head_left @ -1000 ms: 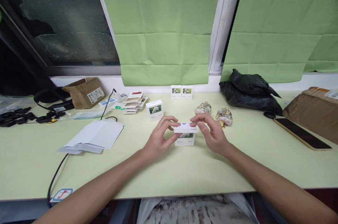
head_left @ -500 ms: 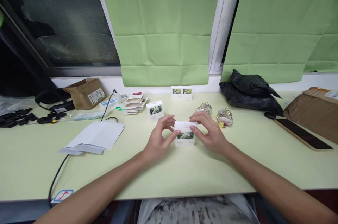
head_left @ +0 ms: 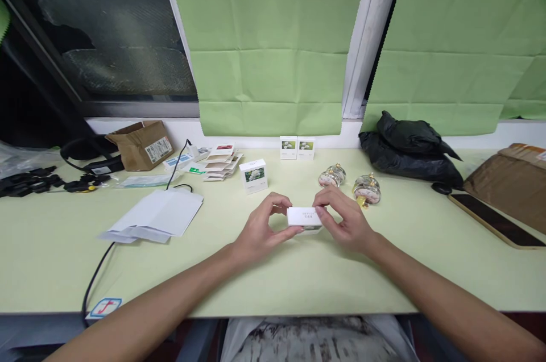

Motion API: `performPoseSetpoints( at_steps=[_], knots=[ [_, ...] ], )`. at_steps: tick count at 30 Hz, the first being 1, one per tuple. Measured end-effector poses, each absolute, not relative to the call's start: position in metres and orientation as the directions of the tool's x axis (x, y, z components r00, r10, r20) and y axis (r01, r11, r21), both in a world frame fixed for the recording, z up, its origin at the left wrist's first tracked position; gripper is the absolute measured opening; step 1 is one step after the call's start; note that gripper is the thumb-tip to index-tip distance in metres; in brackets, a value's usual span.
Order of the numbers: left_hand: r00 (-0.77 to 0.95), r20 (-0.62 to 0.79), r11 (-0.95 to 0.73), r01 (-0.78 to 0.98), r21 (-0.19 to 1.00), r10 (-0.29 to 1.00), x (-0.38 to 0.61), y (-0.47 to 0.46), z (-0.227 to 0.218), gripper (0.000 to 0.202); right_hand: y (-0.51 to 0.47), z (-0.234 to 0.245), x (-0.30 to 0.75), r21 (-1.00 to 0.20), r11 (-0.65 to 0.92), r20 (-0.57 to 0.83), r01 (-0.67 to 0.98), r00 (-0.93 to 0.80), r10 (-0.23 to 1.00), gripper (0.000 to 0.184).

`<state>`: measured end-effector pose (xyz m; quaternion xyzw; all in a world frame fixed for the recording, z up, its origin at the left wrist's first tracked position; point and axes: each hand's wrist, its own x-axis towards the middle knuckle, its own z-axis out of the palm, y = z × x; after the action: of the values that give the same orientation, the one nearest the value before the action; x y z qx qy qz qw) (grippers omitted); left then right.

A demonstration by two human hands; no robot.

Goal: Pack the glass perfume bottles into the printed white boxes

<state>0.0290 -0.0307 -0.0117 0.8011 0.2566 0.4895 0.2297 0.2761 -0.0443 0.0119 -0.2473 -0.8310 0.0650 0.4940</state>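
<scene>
Between my hands is a small white box [head_left: 303,216], tipped so that its printed narrow face points up at me; only a sliver of its green picture shows below. My left hand [head_left: 265,227] grips the left end with thumb and fingers. At the right end, my right hand [head_left: 342,217] pinches it. A similar white box with a flower picture [head_left: 255,175] stands just beyond my left hand. Two clear ornate jars with gold trim, one jar [head_left: 332,175] and another jar [head_left: 366,189], sit beyond my right hand.
Two small white boxes [head_left: 297,148] stand by the wall. Paper packets [head_left: 222,163], folded white paper [head_left: 153,214] and an open cardboard box [head_left: 143,146] lie left. A black plastic bag [head_left: 409,149], a phone [head_left: 495,220] and a brown parcel [head_left: 509,183] are right. A cable [head_left: 96,279] crosses the left side.
The held box has tilted from showing its flower front to showing mostly its printed narrow face. Both hands have stayed on it, and the view has shifted slightly.
</scene>
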Motion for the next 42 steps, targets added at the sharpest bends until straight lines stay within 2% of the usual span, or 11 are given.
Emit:
performPoseSetpoints(
  at_steps=[9, 13, 18, 25, 30, 33, 38, 42],
  knots=[
    [0.455, 0.689, -0.805, 0.120, 0.581, 0.565, 0.025, -0.032, -0.016, 0.047, -0.048, 0.010, 0.279, -0.093, 0.904, 0.837, 0.417, -0.460, 0.298, 0.022],
    [0.464, 0.715, -0.831, 0.088, 0.550, 0.523, 0.024, -0.032, -0.018, 0.053, -0.049, 0.009, 0.280, -0.029, 0.897, 0.827, 0.441, -0.493, 0.270, 0.021],
    [0.498, 0.719, -0.855, 0.094, 0.510, 0.484, 0.024, -0.034, -0.017, 0.050, -0.051, 0.007, 0.281, 0.072, 0.891, 0.812, 0.448, -0.545, 0.208, 0.016],
    [0.481, 0.733, -0.860, 0.096, 0.502, 0.481, 0.025, -0.035, -0.016, 0.051, -0.053, 0.009, 0.281, 0.091, 0.887, 0.798, 0.454, -0.565, 0.208, 0.014],
    [0.477, 0.770, -0.895, 0.091, 0.436, 0.424, 0.024, -0.036, -0.020, 0.051, -0.055, 0.013, 0.279, 0.095, 0.885, 0.787, 0.456, -0.579, 0.213, 0.015],
    [0.487, 0.781, -0.913, 0.098, 0.396, 0.391, 0.024, -0.035, -0.022, 0.051, -0.055, 0.015, 0.278, 0.015, 0.906, 0.782, 0.423, -0.570, 0.253, 0.014],
    [0.485, 0.801, -0.932, 0.105, 0.347, 0.352, 0.024, -0.032, -0.019, 0.056, -0.053, 0.015, 0.276, -0.336, 0.876, 0.711, 0.346, -0.517, 0.477, 0.011],
    [0.505, 0.802, -0.946, 0.114, 0.303, 0.317, 0.025, -0.032, -0.017, 0.056, -0.053, 0.014, 0.273, -0.523, 0.791, 0.636, 0.317, -0.473, 0.610, 0.005]
  ],
)
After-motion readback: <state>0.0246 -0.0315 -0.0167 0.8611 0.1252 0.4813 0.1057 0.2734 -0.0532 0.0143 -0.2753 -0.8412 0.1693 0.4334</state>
